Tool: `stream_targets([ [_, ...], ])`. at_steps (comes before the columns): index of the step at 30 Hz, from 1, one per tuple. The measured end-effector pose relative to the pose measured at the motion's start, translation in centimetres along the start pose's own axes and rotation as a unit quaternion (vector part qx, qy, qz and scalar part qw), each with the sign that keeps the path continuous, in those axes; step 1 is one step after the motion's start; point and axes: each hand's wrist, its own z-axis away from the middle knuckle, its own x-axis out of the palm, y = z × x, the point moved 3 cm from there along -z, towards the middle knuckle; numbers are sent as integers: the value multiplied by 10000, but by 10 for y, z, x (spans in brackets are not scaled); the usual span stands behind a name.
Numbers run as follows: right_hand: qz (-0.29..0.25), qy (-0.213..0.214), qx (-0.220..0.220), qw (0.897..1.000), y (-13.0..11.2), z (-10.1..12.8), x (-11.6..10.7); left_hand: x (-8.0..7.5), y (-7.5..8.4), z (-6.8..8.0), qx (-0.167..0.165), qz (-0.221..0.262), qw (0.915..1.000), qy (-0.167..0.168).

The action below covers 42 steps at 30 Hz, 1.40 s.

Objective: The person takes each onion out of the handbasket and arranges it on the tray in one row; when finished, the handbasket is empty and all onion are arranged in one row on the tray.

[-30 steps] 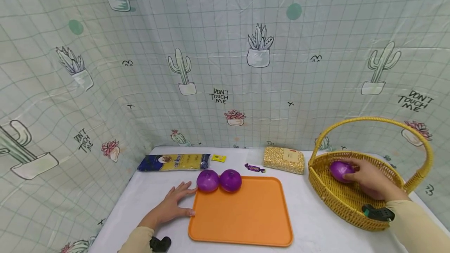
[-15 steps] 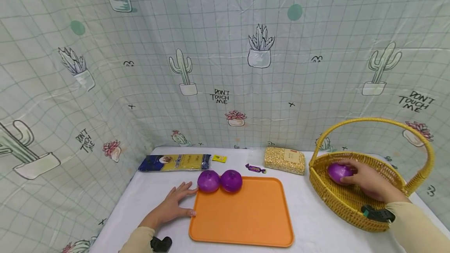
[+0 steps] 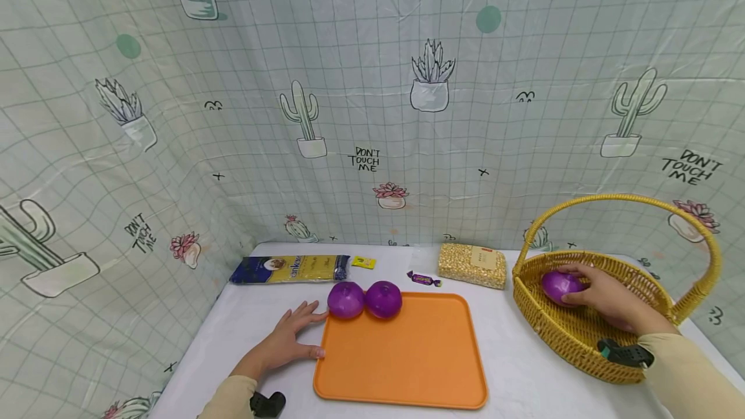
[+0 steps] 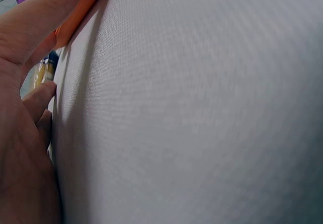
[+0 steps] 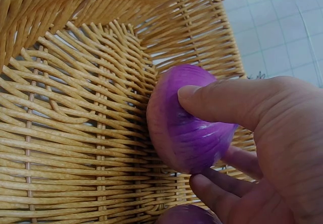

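My right hand [image 3: 576, 286] reaches into a yellow wicker basket [image 3: 573, 341] at the right and grips a purple onion [image 3: 557, 285]. The right wrist view shows thumb and fingers of that hand [image 5: 204, 141] curled round the onion [image 5: 176, 118], with a second purple onion [image 5: 186, 215] just below at the frame's edge. An orange tray [image 3: 401, 361] lies in the middle with two purple onions [image 3: 346, 299] [image 3: 383, 299] at its far left corner. My left hand [image 3: 291, 338] [image 4: 20, 57] rests flat on the white tablecloth [image 4: 202, 108], touching the tray's left edge.
Along the back of the table lie a blue and yellow packet [image 3: 289, 268], a small yellow sachet [image 3: 363, 263], a purple wrapped sweet [image 3: 423, 278] and a block pack of grains [image 3: 471, 264]. A cactus-print curtain [image 3: 372, 115] closes in the back and left. The basket's tall handle [image 3: 623, 199] arches over my right hand.
My right hand has edged the onion slightly left inside the basket. The left hand and the tray's onions have not moved.
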Motion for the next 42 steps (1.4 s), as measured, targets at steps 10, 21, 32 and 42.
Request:
stream_targets([
  [10, 127, -35, 22, 9999, 1, -1, 0, -1, 1, 1, 66, 18, 10000, 6],
  [21, 234, 92, -170, 9995, -3, 1, 0, 1, -2, -1, 18, 11, 10000, -6],
  [32, 805, 361, -368, 9954, -12, 4, -5, 0, -1, -1, -19, 9, 10000, 24],
  [42, 1345, 504, -528, 9882, -20, 13, -6, 2, -2, -1, -57, 64, 10000, 23],
])
